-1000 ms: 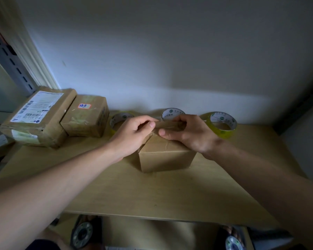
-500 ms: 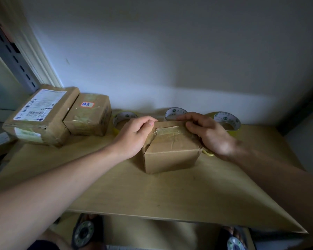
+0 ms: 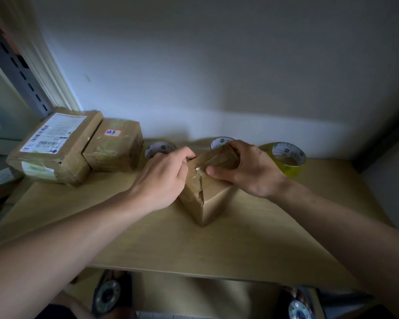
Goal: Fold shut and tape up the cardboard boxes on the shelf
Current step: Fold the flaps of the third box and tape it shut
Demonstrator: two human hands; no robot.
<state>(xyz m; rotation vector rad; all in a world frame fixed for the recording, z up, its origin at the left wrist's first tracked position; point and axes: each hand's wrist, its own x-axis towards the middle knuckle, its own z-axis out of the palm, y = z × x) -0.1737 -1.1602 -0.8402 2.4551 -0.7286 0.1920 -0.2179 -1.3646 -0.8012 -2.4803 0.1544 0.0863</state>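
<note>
Left hand (image 3: 164,178) and right hand (image 3: 247,169) are gripping the half-taped small cardboard box (image 3: 207,199) mid-frame; two taped parcels (image 3: 78,148) are sitting upper left.

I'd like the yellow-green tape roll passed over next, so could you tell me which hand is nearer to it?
Right. The right hand grips the small brown cardboard box just beside the yellow-green tape roll; the left hand holds the box's far side.
</note>
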